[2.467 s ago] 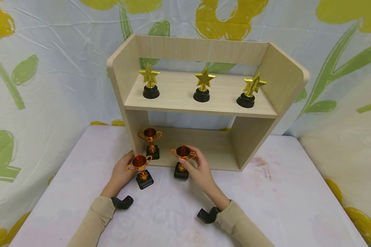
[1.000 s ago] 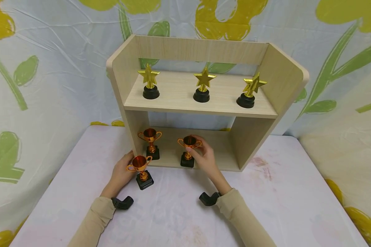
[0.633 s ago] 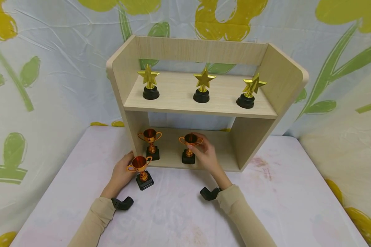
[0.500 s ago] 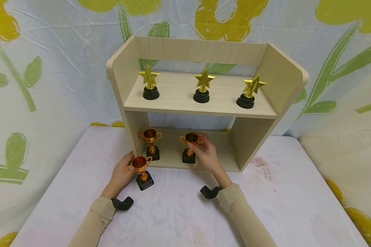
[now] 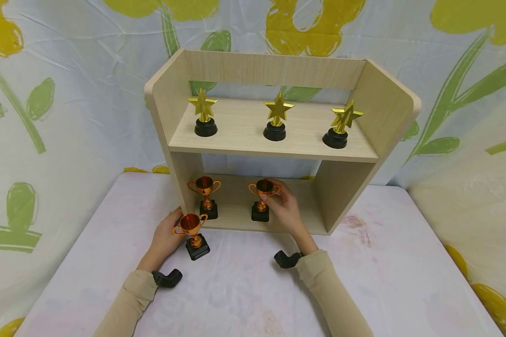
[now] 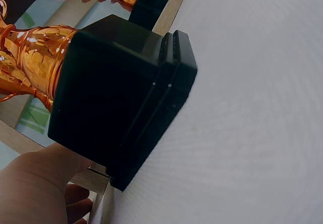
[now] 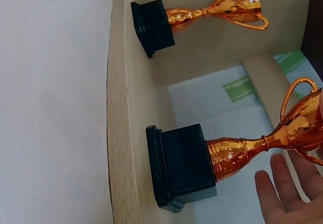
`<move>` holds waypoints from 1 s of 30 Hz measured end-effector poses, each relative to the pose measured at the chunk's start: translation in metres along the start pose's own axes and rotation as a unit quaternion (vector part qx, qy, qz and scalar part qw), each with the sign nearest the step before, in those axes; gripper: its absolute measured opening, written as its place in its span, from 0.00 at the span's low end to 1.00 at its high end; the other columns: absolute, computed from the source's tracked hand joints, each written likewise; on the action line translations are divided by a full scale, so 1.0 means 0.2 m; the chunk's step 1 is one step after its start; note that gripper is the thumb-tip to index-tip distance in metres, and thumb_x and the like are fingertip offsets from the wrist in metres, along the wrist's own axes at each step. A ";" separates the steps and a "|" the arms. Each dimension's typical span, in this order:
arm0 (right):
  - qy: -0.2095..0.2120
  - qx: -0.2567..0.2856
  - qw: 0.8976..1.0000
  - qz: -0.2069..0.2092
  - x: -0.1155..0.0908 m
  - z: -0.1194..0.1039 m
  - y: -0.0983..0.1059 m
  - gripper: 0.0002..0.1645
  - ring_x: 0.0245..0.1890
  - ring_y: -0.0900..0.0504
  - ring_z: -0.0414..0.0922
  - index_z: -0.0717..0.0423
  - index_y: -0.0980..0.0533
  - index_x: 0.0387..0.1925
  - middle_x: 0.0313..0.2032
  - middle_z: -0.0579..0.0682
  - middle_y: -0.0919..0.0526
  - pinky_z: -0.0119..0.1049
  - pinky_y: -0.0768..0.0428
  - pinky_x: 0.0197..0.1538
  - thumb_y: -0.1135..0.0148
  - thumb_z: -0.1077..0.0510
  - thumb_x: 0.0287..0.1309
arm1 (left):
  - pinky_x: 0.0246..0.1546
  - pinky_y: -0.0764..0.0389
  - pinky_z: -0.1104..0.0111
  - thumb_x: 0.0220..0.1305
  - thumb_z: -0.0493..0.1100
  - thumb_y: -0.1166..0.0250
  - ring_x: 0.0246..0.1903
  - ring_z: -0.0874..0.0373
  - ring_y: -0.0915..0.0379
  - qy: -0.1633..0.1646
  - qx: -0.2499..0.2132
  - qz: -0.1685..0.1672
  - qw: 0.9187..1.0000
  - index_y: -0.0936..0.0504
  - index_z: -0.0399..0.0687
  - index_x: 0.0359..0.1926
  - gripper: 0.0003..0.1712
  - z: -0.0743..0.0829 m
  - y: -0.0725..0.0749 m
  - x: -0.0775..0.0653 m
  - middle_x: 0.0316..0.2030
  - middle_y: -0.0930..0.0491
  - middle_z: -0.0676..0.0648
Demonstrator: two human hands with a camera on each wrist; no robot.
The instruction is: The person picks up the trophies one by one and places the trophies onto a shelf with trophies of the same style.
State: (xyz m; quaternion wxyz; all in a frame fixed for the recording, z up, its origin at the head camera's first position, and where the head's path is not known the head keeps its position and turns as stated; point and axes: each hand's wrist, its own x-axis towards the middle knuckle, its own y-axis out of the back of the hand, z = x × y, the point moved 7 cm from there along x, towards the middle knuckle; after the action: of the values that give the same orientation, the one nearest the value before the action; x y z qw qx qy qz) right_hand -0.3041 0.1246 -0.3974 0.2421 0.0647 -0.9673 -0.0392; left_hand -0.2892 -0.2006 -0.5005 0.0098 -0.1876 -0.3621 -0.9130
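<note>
My right hand [image 5: 286,208] grips a copper-coloured trophy cup [image 7: 229,153] by its bowl, thumb in front. The cup is upright at the front of the wooden shelf's [image 5: 274,154] lower level; whether its black base touches the board, I cannot tell. At the shelf's lower left front edge, my left hand [image 5: 165,238] holds the side panel between thumb and fingers, partly hidden in the left wrist view. Just in front of that hand, a second trophy cup [image 5: 195,236] stands on the table. A third trophy cup [image 5: 206,199] stands at the left of the lower level.
Three gold star trophies stand spaced along the upper level: left [image 5: 204,114], middle [image 5: 277,117] and right [image 5: 339,125]. The table [image 5: 236,290] has a pale cloth. A flower-print fabric [image 5: 88,93] hangs behind and at both sides.
My right hand has carried its trophy cup from in front of the shelf back over the lower level, then slightly right. The left hand and the other trophies have stayed put.
</note>
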 end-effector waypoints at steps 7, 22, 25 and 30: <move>-0.016 0.006 1.000 -0.001 0.00 0.00 0.00 0.28 0.44 0.21 0.44 0.73 0.31 0.61 0.52 0.69 0.23 0.29 0.20 0.48 0.37 0.74 0.59 | 0.60 0.31 0.41 0.57 0.43 0.33 0.61 0.37 0.30 -0.008 0.000 0.006 1.000 0.23 0.40 0.62 0.30 0.00 0.00 0.00 0.63 0.26 0.37; 0.013 -0.005 1.000 0.004 0.00 -0.06 0.02 0.32 0.63 0.29 0.49 0.76 0.36 0.65 0.61 0.71 0.29 0.45 0.30 0.65 0.39 0.75 0.59 | 0.64 0.35 0.44 0.58 0.42 0.32 0.63 0.37 0.31 -0.002 0.005 -0.001 1.000 0.23 0.39 0.61 0.29 0.01 0.00 0.01 0.64 0.27 0.36; 0.038 -0.014 0.999 0.008 0.00 -0.09 0.03 0.31 0.68 0.34 0.55 0.78 0.35 0.63 0.60 0.73 0.28 0.51 0.37 0.70 0.40 0.75 0.59 | 0.65 0.35 0.44 0.58 0.43 0.32 0.63 0.37 0.31 -0.002 0.004 -0.001 1.000 0.22 0.39 0.61 0.29 0.01 0.00 0.01 0.64 0.27 0.37; 0.057 -0.024 0.998 0.016 0.00 -0.14 0.03 0.30 0.68 0.35 0.59 0.77 0.34 0.62 0.60 0.73 0.29 0.45 0.42 0.73 0.40 0.76 0.58 | 0.67 0.37 0.46 0.58 0.43 0.32 0.63 0.38 0.31 -0.005 0.002 -0.002 1.000 0.22 0.40 0.61 0.29 0.00 0.00 0.01 0.64 0.27 0.37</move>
State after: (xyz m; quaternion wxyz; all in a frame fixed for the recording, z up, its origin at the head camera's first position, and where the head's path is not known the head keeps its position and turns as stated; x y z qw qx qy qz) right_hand -0.2918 0.1296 -0.3728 0.2991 0.0457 -0.9515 -0.0549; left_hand -0.2909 -0.1998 -0.4994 0.0060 -0.1915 -0.3641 -0.9114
